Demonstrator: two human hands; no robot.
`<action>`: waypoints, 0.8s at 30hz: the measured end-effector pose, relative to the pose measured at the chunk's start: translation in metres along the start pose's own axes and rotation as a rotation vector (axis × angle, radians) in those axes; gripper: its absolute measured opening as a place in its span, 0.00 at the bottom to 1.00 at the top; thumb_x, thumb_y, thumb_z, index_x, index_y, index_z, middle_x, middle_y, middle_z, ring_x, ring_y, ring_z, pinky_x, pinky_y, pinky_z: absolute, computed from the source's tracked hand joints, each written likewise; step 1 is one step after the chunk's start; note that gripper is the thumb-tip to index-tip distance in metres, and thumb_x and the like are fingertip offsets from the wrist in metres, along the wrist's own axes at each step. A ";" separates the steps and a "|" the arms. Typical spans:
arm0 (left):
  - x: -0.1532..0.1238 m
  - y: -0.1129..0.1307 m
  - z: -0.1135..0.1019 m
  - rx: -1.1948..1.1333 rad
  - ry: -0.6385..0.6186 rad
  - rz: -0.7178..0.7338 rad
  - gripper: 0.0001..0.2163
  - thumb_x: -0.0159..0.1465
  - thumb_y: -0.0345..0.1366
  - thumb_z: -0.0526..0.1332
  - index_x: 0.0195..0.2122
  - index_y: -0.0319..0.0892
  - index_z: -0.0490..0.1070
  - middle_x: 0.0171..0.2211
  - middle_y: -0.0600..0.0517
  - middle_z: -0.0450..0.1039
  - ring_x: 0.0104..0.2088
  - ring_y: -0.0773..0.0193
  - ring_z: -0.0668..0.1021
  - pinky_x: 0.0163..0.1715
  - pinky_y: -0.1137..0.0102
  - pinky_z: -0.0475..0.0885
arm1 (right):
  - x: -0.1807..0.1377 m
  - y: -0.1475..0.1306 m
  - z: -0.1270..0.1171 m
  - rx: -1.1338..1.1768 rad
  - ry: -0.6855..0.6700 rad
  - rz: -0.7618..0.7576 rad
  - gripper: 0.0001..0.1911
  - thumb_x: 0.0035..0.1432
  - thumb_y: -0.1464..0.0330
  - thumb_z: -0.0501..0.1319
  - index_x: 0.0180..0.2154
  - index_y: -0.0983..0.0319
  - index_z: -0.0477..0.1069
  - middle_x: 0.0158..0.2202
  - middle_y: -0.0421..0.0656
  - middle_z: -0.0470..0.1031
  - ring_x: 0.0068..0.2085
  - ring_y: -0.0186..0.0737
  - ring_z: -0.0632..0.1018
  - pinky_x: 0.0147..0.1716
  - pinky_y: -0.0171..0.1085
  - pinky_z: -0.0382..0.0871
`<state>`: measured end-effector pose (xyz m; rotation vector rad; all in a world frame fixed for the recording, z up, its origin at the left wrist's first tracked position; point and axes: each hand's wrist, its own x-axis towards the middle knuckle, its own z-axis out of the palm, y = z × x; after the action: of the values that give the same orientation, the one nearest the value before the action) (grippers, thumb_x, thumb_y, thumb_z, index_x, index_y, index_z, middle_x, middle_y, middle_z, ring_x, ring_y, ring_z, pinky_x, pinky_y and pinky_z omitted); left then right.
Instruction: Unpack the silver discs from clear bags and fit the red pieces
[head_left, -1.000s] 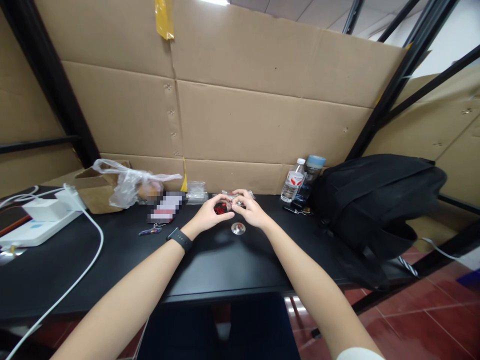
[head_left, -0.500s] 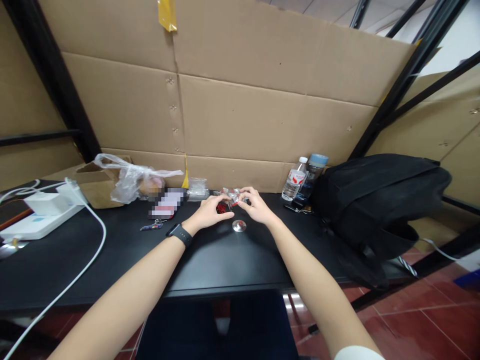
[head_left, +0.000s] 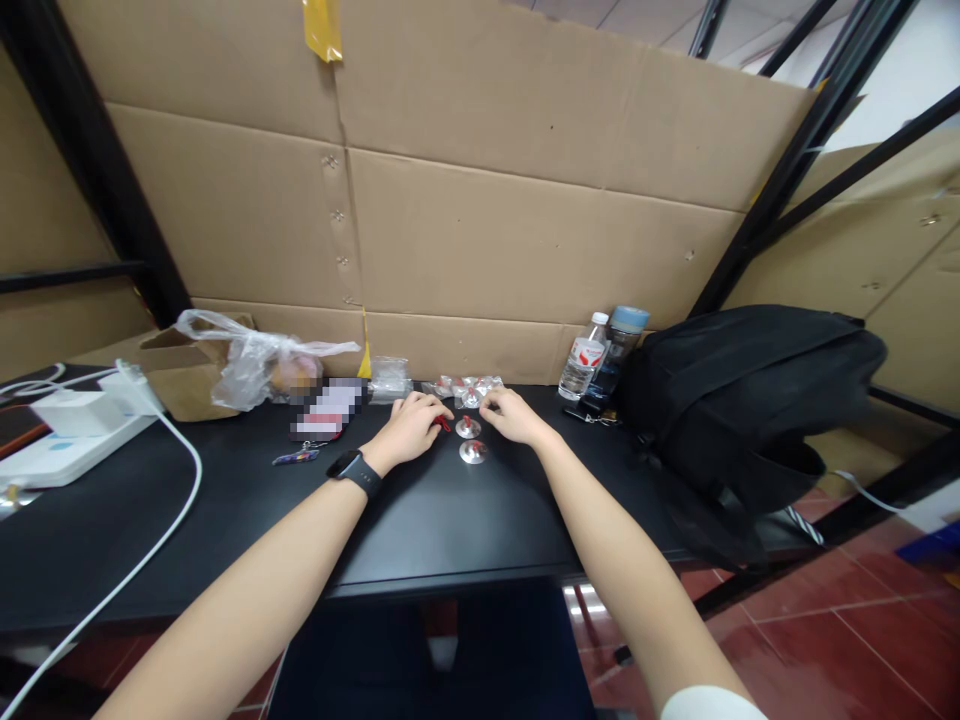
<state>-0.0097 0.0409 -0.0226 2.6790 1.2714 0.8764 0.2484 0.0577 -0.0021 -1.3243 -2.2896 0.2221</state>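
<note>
Two small shiny metal discs, domed with red at the centre, lie one behind the other on the black table: the front disc (head_left: pixel 473 453) and the middle disc (head_left: pixel 468 429). A third, rear disc (head_left: pixel 471 398) sits behind them against clear plastic packets. My left hand (head_left: pixel 411 428), wearing a dark watch, is closed palm down over a red cord-like bundle (head_left: pixel 443 424), which partly shows at its fingertips. Just right of the rear disc, my right hand (head_left: pixel 514 414) has thumb and fingers curled together; whatever they pinch is hidden.
Clear plastic packets (head_left: pixel 391 379), a phone-like item (head_left: pixel 330 408) and a plastic bag (head_left: pixel 251 370) line the back left. A white power strip (head_left: pixel 67 445) trails a cable. To the right stand a water bottle (head_left: pixel 583 357), a blue-lidded bottle (head_left: pixel 621 345) and a black backpack (head_left: pixel 750 390).
My hands have moved apart, uncovering the middle and rear discs. My left hand has shifted left and closed over the red bundle. The view has turned slightly to the right.
</note>
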 end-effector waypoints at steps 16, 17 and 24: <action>-0.001 -0.003 0.000 0.068 -0.006 0.033 0.13 0.63 0.32 0.59 0.45 0.53 0.79 0.49 0.46 0.74 0.54 0.48 0.67 0.54 0.51 0.61 | -0.006 0.028 -0.008 -0.090 -0.114 0.094 0.17 0.53 0.73 0.67 0.47 0.61 0.77 0.46 0.50 0.81 0.46 0.49 0.81 0.47 0.39 0.70; -0.001 -0.003 0.000 0.069 -0.015 0.038 0.12 0.64 0.33 0.59 0.44 0.53 0.80 0.49 0.47 0.74 0.53 0.48 0.67 0.53 0.52 0.61 | -0.006 0.029 -0.008 -0.096 -0.113 0.103 0.18 0.53 0.73 0.68 0.47 0.60 0.77 0.46 0.50 0.81 0.46 0.49 0.81 0.47 0.39 0.70; 0.001 0.006 0.005 0.067 -0.003 0.065 0.07 0.65 0.36 0.61 0.35 0.49 0.80 0.45 0.47 0.75 0.52 0.50 0.67 0.50 0.55 0.60 | -0.009 0.029 -0.013 -0.120 -0.108 0.177 0.20 0.51 0.70 0.70 0.48 0.59 0.77 0.45 0.48 0.81 0.45 0.47 0.81 0.46 0.38 0.71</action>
<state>-0.0031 0.0384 -0.0245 2.7873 1.2416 0.8515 0.2809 0.0636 -0.0045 -1.6142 -2.3059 0.2229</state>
